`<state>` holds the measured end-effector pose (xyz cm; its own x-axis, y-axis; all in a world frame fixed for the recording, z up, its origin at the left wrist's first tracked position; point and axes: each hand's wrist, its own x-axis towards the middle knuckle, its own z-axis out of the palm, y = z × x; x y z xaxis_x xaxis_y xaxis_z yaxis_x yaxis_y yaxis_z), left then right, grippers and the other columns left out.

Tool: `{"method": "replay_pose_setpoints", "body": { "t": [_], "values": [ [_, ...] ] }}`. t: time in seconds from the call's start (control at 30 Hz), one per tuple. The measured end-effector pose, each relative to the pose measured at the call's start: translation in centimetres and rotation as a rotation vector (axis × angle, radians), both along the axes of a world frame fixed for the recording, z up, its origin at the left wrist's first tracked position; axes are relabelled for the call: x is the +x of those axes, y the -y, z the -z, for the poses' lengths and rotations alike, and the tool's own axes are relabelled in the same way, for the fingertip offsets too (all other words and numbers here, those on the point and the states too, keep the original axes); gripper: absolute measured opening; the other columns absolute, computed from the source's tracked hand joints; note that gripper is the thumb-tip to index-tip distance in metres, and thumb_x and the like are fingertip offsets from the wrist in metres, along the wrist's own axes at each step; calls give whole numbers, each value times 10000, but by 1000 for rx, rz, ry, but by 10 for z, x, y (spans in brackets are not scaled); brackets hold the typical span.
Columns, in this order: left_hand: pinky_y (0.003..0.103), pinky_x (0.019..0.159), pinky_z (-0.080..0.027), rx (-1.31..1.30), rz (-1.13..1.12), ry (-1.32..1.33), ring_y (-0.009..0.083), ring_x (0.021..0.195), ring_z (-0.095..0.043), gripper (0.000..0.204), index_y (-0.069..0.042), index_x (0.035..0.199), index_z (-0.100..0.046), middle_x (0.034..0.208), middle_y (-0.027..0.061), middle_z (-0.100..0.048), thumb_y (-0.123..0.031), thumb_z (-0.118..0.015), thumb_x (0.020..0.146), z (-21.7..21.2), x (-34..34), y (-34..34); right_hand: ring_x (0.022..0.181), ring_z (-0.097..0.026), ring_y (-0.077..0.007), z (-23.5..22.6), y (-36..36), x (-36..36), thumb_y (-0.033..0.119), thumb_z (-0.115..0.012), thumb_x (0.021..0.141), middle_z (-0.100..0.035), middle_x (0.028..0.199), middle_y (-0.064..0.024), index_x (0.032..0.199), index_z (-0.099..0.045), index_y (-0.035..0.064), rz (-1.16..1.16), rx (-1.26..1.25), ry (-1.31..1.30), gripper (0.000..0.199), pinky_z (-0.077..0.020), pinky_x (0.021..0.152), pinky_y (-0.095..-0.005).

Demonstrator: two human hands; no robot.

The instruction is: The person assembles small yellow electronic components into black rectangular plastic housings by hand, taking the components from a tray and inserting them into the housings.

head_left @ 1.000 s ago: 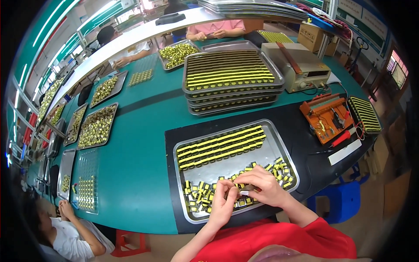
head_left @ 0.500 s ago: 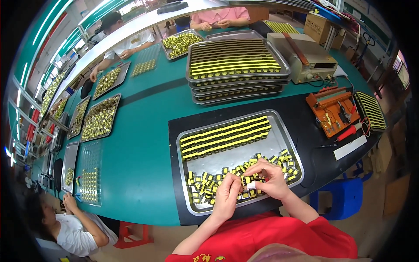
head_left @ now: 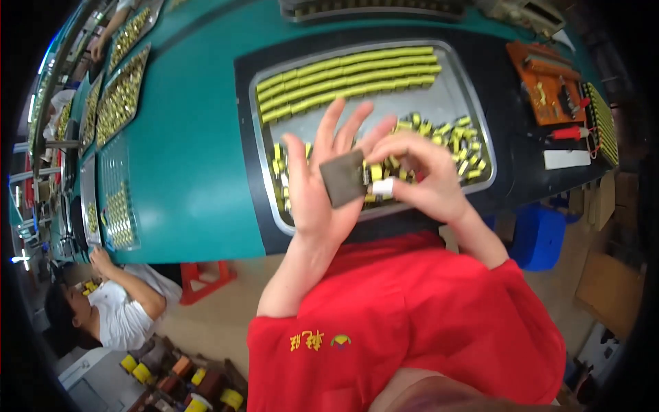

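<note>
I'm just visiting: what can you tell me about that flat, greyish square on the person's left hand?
The square plate is dull brownish grey, with straight edges and a plain face; it looks like metal, though blur hides finer detail. It lies on the open left hand, turned slightly, over the near side of the tray. Its right edge is close to a small yellow-and-black part at the fingertips of the right hand; whether they touch is unclear.
</note>
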<state>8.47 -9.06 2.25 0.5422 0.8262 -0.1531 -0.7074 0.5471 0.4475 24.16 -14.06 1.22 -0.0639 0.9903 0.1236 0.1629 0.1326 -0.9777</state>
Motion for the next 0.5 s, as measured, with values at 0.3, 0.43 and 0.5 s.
{"method": "replay_pose_setpoints", "body": {
  "t": [0.3,0.43,0.5],
  "values": [
    [528,1108,-283,-8,27,16,382,1408,-250,773,-88,1489,-244,1517,169,-260,-642,-141,959,8,-2,-2,798,-507,-70,20,-6,0,-91,-626,642,-639,1002,-53,999,-665,-16,-4,-5,-71,367,-347,637,-222],
    [498,1120,-275,17,14,-56,372,1404,-263,798,-81,1483,-253,1499,171,-286,-660,-125,949,8,-3,1,849,-576,-137,19,-2,-4,-95,-641,625,-655,987,-73,986,-674,-8,-5,82,44,373,-424,698,-260],
    [487,1116,-281,65,-7,-124,367,1388,-290,813,-75,1477,-260,1488,171,-298,-670,-114,943,10,-3,3,836,-589,-170,14,-3,-6,-91,-659,595,-663,954,-76,970,-680,-1,5,214,176,386,-430,696,-276]
  ]
}}
